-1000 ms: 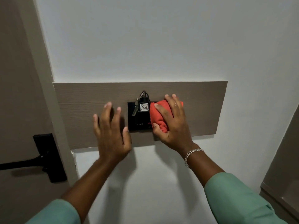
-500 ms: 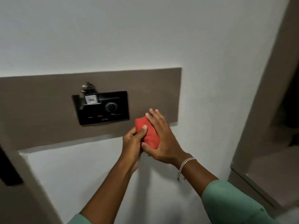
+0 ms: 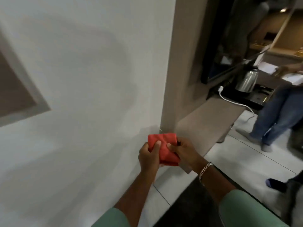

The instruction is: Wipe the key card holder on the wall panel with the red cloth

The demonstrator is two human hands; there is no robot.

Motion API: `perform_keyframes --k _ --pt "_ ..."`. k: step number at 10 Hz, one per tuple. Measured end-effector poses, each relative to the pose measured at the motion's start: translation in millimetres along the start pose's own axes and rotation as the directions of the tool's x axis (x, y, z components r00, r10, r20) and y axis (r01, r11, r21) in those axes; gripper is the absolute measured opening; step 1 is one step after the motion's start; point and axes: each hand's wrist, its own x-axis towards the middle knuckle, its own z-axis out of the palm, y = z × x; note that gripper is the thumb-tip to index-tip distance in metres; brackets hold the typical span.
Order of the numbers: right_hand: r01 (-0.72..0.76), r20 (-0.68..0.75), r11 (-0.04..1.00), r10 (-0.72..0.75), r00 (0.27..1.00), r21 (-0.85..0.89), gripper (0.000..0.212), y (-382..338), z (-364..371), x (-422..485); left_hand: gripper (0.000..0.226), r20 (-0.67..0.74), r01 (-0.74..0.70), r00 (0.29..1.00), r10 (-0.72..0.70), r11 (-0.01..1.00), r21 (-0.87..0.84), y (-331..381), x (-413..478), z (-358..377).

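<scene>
The wall panel [image 3: 14, 94] is cut off by the left edge, only a blurred brown corner showing; the key card holder lies out of frame; the red cloth [image 3: 164, 149] is partly covered by both thumbs, its underside hidden; a second person [image 3: 278, 115] at the right is smeared by motion and cropped by the edge; a kettle [image 3: 246, 82] is blurred.

white wall [image 3: 82, 79], grey tiled floor [image 3: 246, 161]

folded red cloth [image 3: 164, 149]: 1 counted | bare hands: 2 counted, left [image 3: 149, 157], right [image 3: 184, 152] | shiny steel kettle [image 3: 246, 81]: 1 counted | silver chain bracelet [image 3: 205, 170]: 1 counted
</scene>
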Motion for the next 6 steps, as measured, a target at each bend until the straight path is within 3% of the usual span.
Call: perform_keyframes --k 1,2,3,4,5,6 --pt "-0.041 -0.172 0.922 -0.027 0.985 -0.384 0.019 28.5 -46.7 49.9 0.025 0.129 0.08 0.988 -0.084 0.996 0.041 -34.5 26.1 68.3" --pt "-0.053 -0.178 0.848 -0.049 0.983 -0.527 0.024 42.7 -71.5 86.4 0.036 0.276 0.166 0.949 -0.15 0.985 -0.036 -51.0 40.0 92.9" --pt "-0.09 -0.109 0.731 0.021 0.994 -0.677 0.026 61.6 -91.0 129.8 0.065 0.34 0.155 0.926 -0.162 0.987 0.047 -70.2 60.5 95.3" --pt "-0.11 -0.089 0.679 0.066 0.994 -0.726 0.027 70.6 -92.6 147.2 0.07 0.333 0.073 0.935 -0.125 0.984 0.165 -74.6 74.0 80.0" --pt "-0.131 -0.178 0.647 -0.006 0.984 -0.751 0.037 75.8 -84.1 156.8 0.063 0.272 -0.148 0.961 0.045 0.917 0.371 -60.9 88.3 54.9" --pt "-0.176 -0.313 0.631 -0.111 0.943 -0.756 0.044 74.1 -79.5 153.1 0.059 0.264 -0.285 0.948 0.176 0.837 0.466 -48.2 93.0 40.0"
